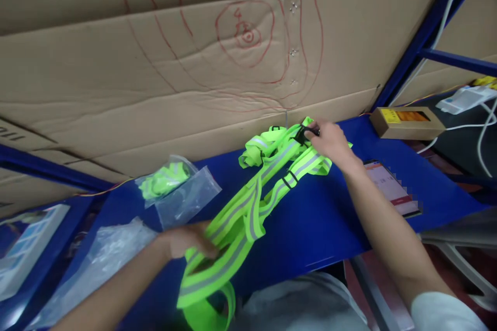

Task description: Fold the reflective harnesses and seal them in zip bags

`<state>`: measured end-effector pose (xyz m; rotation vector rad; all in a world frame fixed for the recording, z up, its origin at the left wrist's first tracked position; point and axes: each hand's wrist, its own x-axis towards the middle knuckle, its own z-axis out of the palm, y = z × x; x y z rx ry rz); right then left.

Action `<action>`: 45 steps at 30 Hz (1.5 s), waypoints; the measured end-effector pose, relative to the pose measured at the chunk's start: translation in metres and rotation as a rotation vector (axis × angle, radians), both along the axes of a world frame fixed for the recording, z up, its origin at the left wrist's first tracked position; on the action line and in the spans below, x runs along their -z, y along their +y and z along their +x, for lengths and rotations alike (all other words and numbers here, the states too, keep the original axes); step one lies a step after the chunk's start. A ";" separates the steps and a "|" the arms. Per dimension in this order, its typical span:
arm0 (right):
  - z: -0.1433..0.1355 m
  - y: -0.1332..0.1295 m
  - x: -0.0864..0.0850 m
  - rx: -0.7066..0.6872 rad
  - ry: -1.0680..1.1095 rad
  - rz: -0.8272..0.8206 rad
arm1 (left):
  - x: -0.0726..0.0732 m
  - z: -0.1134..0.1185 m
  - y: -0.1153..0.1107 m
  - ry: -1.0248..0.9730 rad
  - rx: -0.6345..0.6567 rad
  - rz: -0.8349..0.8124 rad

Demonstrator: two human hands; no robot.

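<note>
A neon green reflective vest made of straps (236, 212), with grey stripes along them, stretches between my two hands over the blue table. My left hand (190, 240) is closed around its near loops, and part of the fingers is hidden by the straps. At the far end, my right hand (326, 139) pinches a black buckle (301, 134) on the vest. A black strap slider (289, 179) shows on one strap. Behind the vest, a bundled green strap (254, 152) lies near the cardboard.
Clear plastic bags, one with a folded green vest (165, 181), lie at the left on the blue table (310, 227). A phone (392, 189) rests beyond my right forearm, near a small cardboard box (407, 123). A cardboard wall (186, 72) with red drawings stands behind.
</note>
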<state>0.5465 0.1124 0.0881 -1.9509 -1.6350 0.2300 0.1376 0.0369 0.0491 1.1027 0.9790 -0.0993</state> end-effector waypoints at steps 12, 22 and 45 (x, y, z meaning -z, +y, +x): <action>0.008 0.003 0.055 0.085 -0.068 -0.082 | 0.015 0.009 -0.064 0.827 0.214 1.299; 0.023 -0.031 0.035 0.132 -0.116 -0.088 | 0.028 -0.072 -0.084 1.037 0.328 1.494; 0.038 -0.126 0.087 0.180 0.040 -0.013 | 0.014 0.212 -0.115 0.400 0.439 1.869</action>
